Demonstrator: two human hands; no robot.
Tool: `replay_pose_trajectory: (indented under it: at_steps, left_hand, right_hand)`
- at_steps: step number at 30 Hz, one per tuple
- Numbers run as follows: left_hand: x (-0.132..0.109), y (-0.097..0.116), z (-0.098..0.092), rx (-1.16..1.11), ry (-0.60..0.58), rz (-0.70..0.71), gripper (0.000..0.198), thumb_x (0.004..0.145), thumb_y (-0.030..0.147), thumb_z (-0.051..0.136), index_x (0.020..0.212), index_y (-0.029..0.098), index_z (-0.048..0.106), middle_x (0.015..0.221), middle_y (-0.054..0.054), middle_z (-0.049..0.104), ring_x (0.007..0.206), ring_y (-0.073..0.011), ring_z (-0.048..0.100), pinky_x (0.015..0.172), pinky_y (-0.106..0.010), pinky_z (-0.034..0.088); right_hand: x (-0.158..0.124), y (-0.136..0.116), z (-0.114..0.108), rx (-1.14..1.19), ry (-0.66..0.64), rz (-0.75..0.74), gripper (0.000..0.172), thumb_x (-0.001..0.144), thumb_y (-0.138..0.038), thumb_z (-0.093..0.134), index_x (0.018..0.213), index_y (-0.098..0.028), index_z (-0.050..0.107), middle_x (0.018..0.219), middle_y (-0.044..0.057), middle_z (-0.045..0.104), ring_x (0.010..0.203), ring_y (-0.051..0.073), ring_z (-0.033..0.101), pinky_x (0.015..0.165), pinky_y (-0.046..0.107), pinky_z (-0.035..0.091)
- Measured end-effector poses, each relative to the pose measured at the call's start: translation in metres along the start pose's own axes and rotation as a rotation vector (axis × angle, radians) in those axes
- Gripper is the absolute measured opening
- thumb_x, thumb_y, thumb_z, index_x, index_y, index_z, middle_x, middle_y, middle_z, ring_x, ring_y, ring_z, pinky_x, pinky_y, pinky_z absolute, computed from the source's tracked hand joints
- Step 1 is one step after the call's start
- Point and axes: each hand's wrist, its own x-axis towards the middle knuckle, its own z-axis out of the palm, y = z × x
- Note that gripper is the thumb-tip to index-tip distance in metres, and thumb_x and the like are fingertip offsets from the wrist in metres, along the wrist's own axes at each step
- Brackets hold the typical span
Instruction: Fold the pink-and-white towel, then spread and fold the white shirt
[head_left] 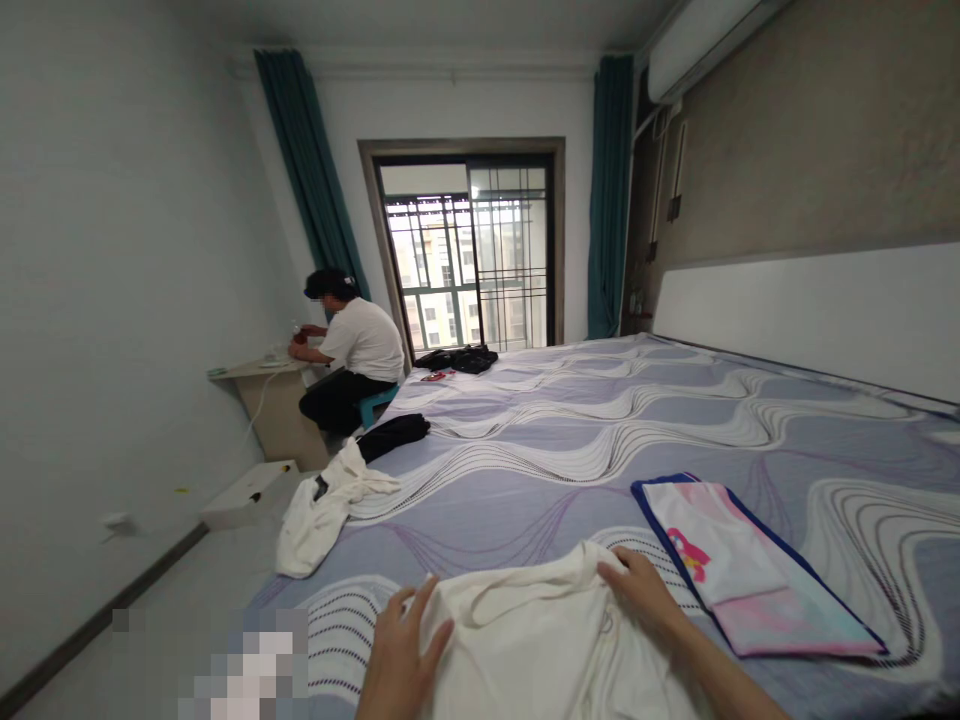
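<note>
A cream white garment [525, 640] lies spread on the near edge of the bed [570, 440]. My left hand [401, 650] rests on its left side with the thumb over the fabric edge. My right hand [637, 590] presses on its upper right corner, fingers pinching the cloth. Just right of my right hand sits a folded stack, a pink and white piece with a pink print [720, 560] on top of a dark blue one.
Another white garment [322, 510] hangs over the bed's left edge, with dark clothes [394, 435] behind it and more dark items [461, 358] at the far end. A person in a white shirt [352, 360] sits at a small desk by the window. A white box [247, 495] stands on the floor.
</note>
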Motion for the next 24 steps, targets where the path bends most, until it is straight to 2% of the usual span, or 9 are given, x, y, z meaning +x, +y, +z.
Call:
replay_pose_trajectory:
  at_steps: [2,4,7,10,12,14,17,21,24]
  left_hand:
    - [0.030,0.022,0.012,0.123,-0.038,0.000,0.059,0.081,0.042,0.054,0.136,0.020,0.049,0.139,-0.018,0.049,0.131,-0.0351,0.044,0.106,-0.051,0.038]
    - [0.048,0.036,0.020,0.169,-0.113,0.011,0.051,0.077,0.034,0.057,0.125,0.018,0.057,0.135,-0.019,0.052,0.127,-0.0366,0.046,0.100,-0.050,0.041]
    - [0.058,0.036,0.021,0.129,-0.147,0.066,0.027,0.079,0.023,0.049,0.101,0.016,0.063,0.111,-0.015,0.065,0.110,-0.0298,0.058,0.093,-0.041,0.044]
    - [0.052,0.026,0.008,0.054,-0.151,0.098,0.024,0.089,0.026,0.034,0.095,0.021,0.056,0.094,-0.008,0.069,0.095,-0.0209,0.064,0.084,-0.030,0.045]
    - [0.042,0.021,-0.007,-0.013,-0.158,0.127,0.025,0.093,0.036,0.031,0.095,0.024,0.052,0.088,-0.002,0.069,0.087,-0.0171,0.065,0.078,-0.025,0.045]
    - [0.029,0.019,-0.028,-0.066,-0.163,0.158,0.022,0.089,0.046,0.042,0.093,0.026,0.052,0.081,0.002,0.068,0.081,-0.0170,0.065,0.073,-0.025,0.045]
    - [0.011,0.018,-0.067,-0.062,-0.126,0.215,0.013,0.080,0.038,0.055,0.086,0.027,0.056,0.081,0.002,0.068,0.079,-0.0190,0.064,0.072,-0.027,0.044]
    - [-0.009,0.007,-0.119,-0.095,0.057,0.216,0.014,0.078,0.034,0.049,0.076,0.028,0.061,0.081,-0.001,0.067,0.077,-0.0192,0.063,0.069,-0.028,0.047]
    - [-0.029,-0.012,-0.144,-0.187,0.179,0.149,0.018,0.076,0.038,0.050,0.072,0.028,0.063,0.080,-0.002,0.067,0.075,-0.0203,0.063,0.065,-0.028,0.051]
  right_hand:
    - [-0.007,-0.002,0.000,0.070,0.103,-0.061,0.030,0.078,-0.046,0.047,0.081,-0.020,0.061,0.084,0.005,0.071,0.083,0.023,0.062,0.074,0.031,0.044]
    - [-0.014,-0.004,-0.004,0.114,0.194,-0.108,0.029,0.080,-0.047,0.047,0.083,-0.021,0.060,0.084,0.004,0.070,0.083,0.023,0.062,0.074,0.031,0.045]
    - [-0.022,-0.007,-0.014,0.035,0.273,-0.157,0.025,0.083,-0.047,0.045,0.082,-0.024,0.056,0.079,0.003,0.069,0.076,0.023,0.063,0.070,0.031,0.045]
    - [-0.024,-0.014,-0.027,-0.115,0.306,-0.209,0.020,0.085,-0.041,0.040,0.083,-0.026,0.053,0.072,0.002,0.066,0.068,0.023,0.063,0.065,0.031,0.043]
    - [-0.024,-0.023,-0.037,-0.178,0.311,-0.200,0.022,0.087,-0.040,0.037,0.087,-0.026,0.054,0.071,0.003,0.067,0.067,0.024,0.064,0.062,0.030,0.041]
    - [-0.024,-0.035,-0.048,-0.228,0.304,-0.168,0.026,0.088,-0.043,0.037,0.091,-0.026,0.057,0.074,0.005,0.070,0.070,0.025,0.066,0.061,0.031,0.042]
    - [-0.030,-0.055,-0.068,-0.307,0.284,-0.178,0.034,0.088,-0.047,0.038,0.091,-0.028,0.066,0.081,0.006,0.074,0.077,0.027,0.068,0.066,0.031,0.044]
    - [-0.053,-0.083,-0.099,-0.275,0.326,-0.279,0.035,0.088,-0.046,0.042,0.092,-0.028,0.072,0.084,0.004,0.076,0.075,0.024,0.070,0.066,0.030,0.048]
    - [-0.083,-0.105,-0.119,-0.216,0.368,-0.437,0.031,0.089,-0.046,0.048,0.095,-0.029,0.074,0.086,0.003,0.076,0.073,0.021,0.070,0.064,0.027,0.052]
